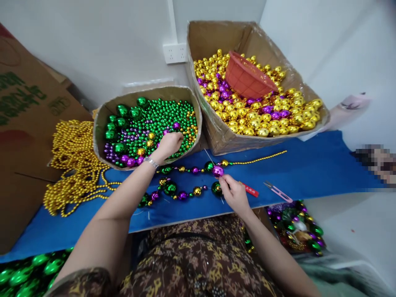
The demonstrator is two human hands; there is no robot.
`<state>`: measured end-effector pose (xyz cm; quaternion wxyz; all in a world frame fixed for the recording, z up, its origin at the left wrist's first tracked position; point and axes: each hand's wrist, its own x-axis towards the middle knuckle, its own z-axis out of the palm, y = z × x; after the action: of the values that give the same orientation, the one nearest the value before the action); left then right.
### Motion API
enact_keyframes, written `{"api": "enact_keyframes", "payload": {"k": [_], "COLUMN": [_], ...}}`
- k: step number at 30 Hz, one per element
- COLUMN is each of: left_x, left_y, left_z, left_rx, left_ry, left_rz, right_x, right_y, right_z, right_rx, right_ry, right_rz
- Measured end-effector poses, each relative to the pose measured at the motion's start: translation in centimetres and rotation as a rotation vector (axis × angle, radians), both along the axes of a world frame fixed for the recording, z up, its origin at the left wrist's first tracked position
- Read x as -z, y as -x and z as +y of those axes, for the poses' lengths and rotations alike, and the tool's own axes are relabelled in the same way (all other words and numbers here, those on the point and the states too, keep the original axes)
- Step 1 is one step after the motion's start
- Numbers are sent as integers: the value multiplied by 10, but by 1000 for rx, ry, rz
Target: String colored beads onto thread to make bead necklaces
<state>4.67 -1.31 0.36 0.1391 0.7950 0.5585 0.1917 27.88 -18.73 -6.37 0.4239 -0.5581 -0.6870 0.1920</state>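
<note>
My left hand [171, 144] is over the near right part of a box of small beads [161, 111]. Its fingers are curled together, and whatever they may hold is hidden. In front of my body, my right hand [233, 192] pinches a shiny purple bead [218, 171] between thumb and fingers. A thin needle-like line [209, 155] sticks up from behind that bead. Beside the right fingers lies a large green bead [217, 189]. A strung garland [182, 195] of green, purple and gold beads lies in two rows on the blue cloth [318, 165].
Gold bead chains [74, 152] are heaped at the left. A large carton [216, 132] holds gold and purple balls and a red basket [249, 78]. Pink thread snips [278, 192] and a red label [251, 190] lie right of my hand. More garlands [297, 227] sit below the table.
</note>
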Motion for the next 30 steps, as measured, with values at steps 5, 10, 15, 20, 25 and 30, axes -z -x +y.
{"api": "enact_keyframes", "payload": {"k": [5,10,15,20,25,30], "left_x": [18,10,-5,-5,1,4], "left_y": [5,1,-6,-15,-19,-19], "left_z": [15,-3,-46,-71,-78,-81], "left_rx": [27,9,33,42,51,42], "left_ry": [80,190,625,766,836,814], "left_rz": [90,-307,-1261,-1400,-1466,-1489], "right_x": [-1,0,-5,-7,-3,-3], "right_y": [2,3,9,13,13,12], "right_z": [0,-2,-4,-6,-6,-6], "right_rx": [-15,-24,-27,-38,-41,-26], "right_ry": [-30,-42,-72,-94,-105,-94], "right_rz": [-23,-33,-46,-71,-95,-116]}}
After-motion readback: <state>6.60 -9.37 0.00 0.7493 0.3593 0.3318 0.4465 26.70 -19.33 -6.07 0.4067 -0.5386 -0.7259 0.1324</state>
